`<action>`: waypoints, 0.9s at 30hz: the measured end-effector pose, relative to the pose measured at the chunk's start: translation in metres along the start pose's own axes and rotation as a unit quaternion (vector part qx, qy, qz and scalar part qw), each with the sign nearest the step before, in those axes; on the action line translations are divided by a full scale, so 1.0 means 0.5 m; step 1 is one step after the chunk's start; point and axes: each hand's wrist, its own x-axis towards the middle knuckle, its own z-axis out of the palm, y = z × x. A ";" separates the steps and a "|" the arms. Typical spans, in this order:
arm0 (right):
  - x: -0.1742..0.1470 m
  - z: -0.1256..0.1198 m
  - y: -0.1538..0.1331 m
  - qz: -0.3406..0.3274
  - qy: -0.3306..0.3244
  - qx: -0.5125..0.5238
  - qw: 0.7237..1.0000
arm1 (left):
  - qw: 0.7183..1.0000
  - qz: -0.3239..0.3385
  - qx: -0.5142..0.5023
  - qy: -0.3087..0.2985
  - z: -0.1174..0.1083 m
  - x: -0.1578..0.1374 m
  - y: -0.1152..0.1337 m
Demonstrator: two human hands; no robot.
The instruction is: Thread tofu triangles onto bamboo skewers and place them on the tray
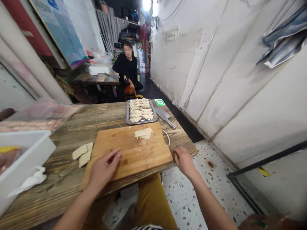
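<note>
My left hand (105,166) rests over the near left part of a wooden cutting board (129,153). Its fingers are loosely bent, thumb apart, with nothing seen between them. Beside the board's near right corner, at the table edge, is my right hand (184,161); its fingers are curled in and hide whatever may be inside. A few flat pale dough pieces (144,133) overlap at the board's far right. More pale dough slabs (85,156) lie on the table left of the board. Behind it, a metal tray (128,118) holds rows of cut dough pieces (141,107).
A cleaver (165,117) lies right of the tray, near a green-bordered card (159,102). At left stand a white bin (45,140), a crumpled white tissue (33,180) and a plastic-wrapped bundle (43,118). A person in black (128,68) sits beyond the wooden table (64,182).
</note>
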 end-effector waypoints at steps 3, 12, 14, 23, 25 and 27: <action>-0.013 -0.010 -0.008 -0.041 -0.028 0.025 0.998 | 0.969 0.195 0.140 -0.063 0.058 0.039 0.035; -0.093 0.044 -0.113 0.035 0.065 0.041 0.996 | 0.908 0.349 0.230 0.012 0.115 0.056 0.038; -0.093 0.048 -0.107 0.048 0.072 0.051 0.995 | 0.916 0.331 0.226 0.024 0.106 0.059 0.029; -0.014 0.016 -0.092 0.108 -0.091 -0.099 0.985 | 0.931 0.282 0.232 0.017 0.104 0.071 0.015; -0.002 0.007 -0.088 0.129 -0.122 -0.122 0.976 | 0.929 0.272 0.249 0.003 0.107 0.076 0.013; 0.005 -0.006 -0.075 0.147 -0.157 -0.147 0.966 | 0.923 0.276 0.268 -0.016 0.112 0.086 0.017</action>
